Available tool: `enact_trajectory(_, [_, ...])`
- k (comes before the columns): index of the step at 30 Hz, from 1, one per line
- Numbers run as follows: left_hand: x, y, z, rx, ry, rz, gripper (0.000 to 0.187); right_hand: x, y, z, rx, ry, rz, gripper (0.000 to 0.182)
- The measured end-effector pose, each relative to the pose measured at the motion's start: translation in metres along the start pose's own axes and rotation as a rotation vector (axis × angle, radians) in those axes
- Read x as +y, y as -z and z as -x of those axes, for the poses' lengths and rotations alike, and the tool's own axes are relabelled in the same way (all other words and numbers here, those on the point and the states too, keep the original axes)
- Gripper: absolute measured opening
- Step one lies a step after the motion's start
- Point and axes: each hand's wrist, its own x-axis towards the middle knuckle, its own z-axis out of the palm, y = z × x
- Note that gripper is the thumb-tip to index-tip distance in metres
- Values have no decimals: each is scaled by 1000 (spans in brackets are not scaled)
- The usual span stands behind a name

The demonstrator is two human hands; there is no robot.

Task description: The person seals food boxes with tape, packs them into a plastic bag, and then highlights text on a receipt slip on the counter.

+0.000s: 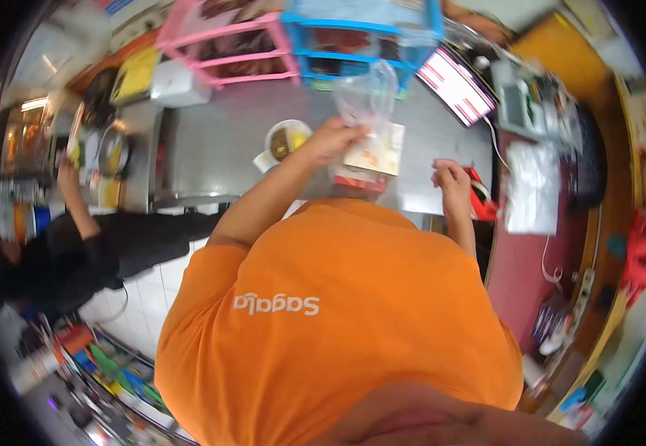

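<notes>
My left hand [336,141] pinches a clear plastic bag [367,93], which stands up from the fingers and is blurred. Beneath the bag lies a cream-coloured box or card [382,157] with an orange print, and a red-and-white pack [360,181] sits nearer my body. Left of that wrist is a white bowl [271,138] with brown and yellow food in it. My right hand [453,182] hovers over the counter's right part, fingers loosely bent and apart, with nothing seen in them. A red object [480,195] is beside it.
On the steel counter [211,141] stand pink [252,44] and blue [364,28] racks at the back. A lit screen [457,85] leans at the right, with white plastic bags [531,186] beyond it. A co-worker in black [130,238] works at the left near a pan [113,151].
</notes>
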Motion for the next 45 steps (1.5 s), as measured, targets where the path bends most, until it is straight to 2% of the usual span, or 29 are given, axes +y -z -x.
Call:
enact_trajectory(2, [8, -16, -18, -111, 9, -59, 21, 4, 29, 4, 32, 9, -50, 13])
enact_trajectory(4, [32, -42, -24, -195, 18, -96, 20, -5, 55, 9, 39, -69, -34, 14])
enact_trajectory(7, [58, -76, -35, -174, 80, -188, 18, -19, 101, 7, 76, -110, -44, 15])
enact_trajectory(9, [50, -85, -55, 70, -131, -106, 17, -25, 129, 3, 96, -100, -96, 16])
enact_trajectory(11, [44, -99, -60, 116, -116, -122, 17, -23, 164, -7, 93, -98, 33, 18])
enact_trajectory(14, [6, -112, -71, 140, -123, -12, 22, -23, 189, -20, 69, -80, 23, 17])
enact_trajectory(16, [-2, -122, -66, 223, -295, -138, 26, -30, 192, -27, 28, -78, 62, 17])
enact_trajectory(17, [-4, -123, -62, 239, -289, -139, 26, -27, 189, -31, 13, -86, 60, 17])
enact_trajectory(19, [0, -125, -54, 249, -750, -1130, 33, -27, 175, -38, -114, 57, 211, 16])
enact_trajectory(20, [-12, -124, -53, 252, -737, -1135, 33, -35, 166, -38, -209, 111, 288, 19])
enact_trajectory(22, [-38, -129, -50, 261, -756, -425, 32, -44, 149, -44, -402, 192, 541, 36])
enact_trajectory(23, [-44, -138, -47, 260, -753, -430, 32, -44, 137, -47, -454, 370, 563, 46])
enact_trajectory(24, [-46, -158, -38, 398, -581, -226, 29, -44, 126, -50, -505, 551, 584, 56])
enact_trajectory(25, [-48, -175, -29, 531, -400, -19, 26, -48, 114, -50, -508, 548, 581, 56])
enact_trajectory(27, [-49, -190, -19, 551, -344, 69, 19, -55, 94, -48, -638, 654, 644, 69])
enact_trajectory(29, [-49, -197, -11, 589, -191, 213, 15, -47, 81, -51, -638, 691, 711, 69])
enact_trajectory(30, [-48, -198, -12, 626, -214, 247, 16, -42, 77, -52, -622, 735, 780, 69])
enact_trajectory(31, [-46, -195, -13, 639, -213, 250, 16, -37, 76, -53, -635, 735, 776, 69])
enact_trajectory(33, [-41, -184, -14, 743, -372, -636, 23, -31, 75, -56, -654, 748, 808, 63])
enact_trajectory(34, [-38, -180, -16, 765, -441, -967, 30, -31, 76, -57, -665, 752, 805, 63])
enact_trajectory(35, [-37, -180, -17, 774, -438, -968, 30, -31, 76, -58, -685, 715, 813, 61])
enact_trajectory(37, [-14, -189, -18, 809, -508, -1241, 37, -30, 75, -57, -709, 675, 818, 58])
enact_trajectory(38, [-20, -184, -22, 811, -505, -1242, 37, -30, 76, -56, -671, 721, 826, 56])
enact_trajectory(40, [-34, -173, -34, 707, -276, -667, 38, -32, 76, -56, -636, 765, 836, 53])
enact_trajectory(43, [-34, -173, -41, 778, -178, -740, 36, -33, 73, -60, -654, 837, 828, 52])
enact_trajectory(45, [-31, -174, -44, 764, -226, -659, 35, -31, 73, -60, -647, 855, 855, 53])
